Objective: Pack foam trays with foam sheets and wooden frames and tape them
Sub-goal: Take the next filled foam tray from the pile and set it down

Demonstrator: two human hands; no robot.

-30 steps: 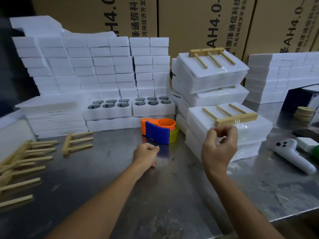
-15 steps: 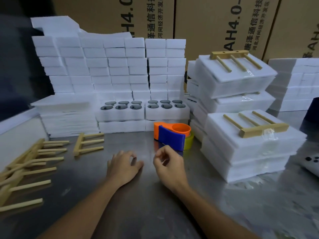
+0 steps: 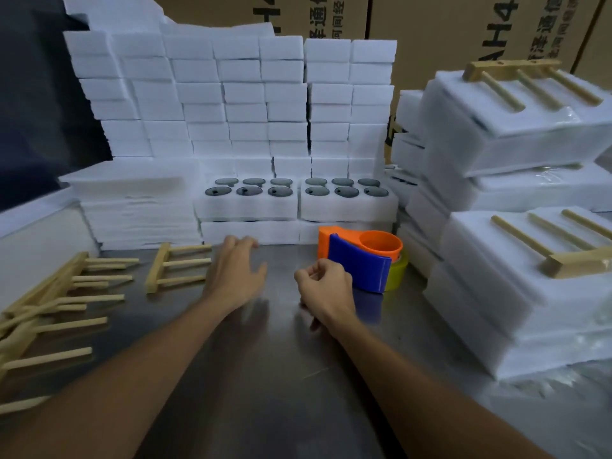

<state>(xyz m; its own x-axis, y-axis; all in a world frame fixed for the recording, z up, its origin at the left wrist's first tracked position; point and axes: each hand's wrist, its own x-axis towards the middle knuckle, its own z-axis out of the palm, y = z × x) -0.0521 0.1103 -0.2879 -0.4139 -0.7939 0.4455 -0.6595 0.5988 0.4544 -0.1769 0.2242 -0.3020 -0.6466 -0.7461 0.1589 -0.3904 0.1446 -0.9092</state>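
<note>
Two foam trays with dark round parts, one [image 3: 245, 205] on the left and one [image 3: 348, 203] on the right, stand at the back of the metal table [image 3: 271, 376]. My left hand [image 3: 235, 273] reaches forward over the table with fingers spread, just short of the left tray, holding nothing. My right hand [image 3: 326, 288] is loosely curled beside the blue and orange tape dispenser [image 3: 361, 256], empty. A wooden frame [image 3: 175, 266] lies left of my left hand. A stack of foam sheets [image 3: 135, 207] stands at the back left.
Several loose wooden frames [image 3: 49, 309] are piled at the left edge. Taped packs topped with wooden frames [image 3: 530, 293] are stacked on the right. A wall of foam blocks [image 3: 231, 101] and cardboard boxes [image 3: 430, 21] closes the back.
My right hand left the taped pack on the right and came down beside the tape dispenser. My left hand opened and moved forward toward the left tray. The view shifted left.
</note>
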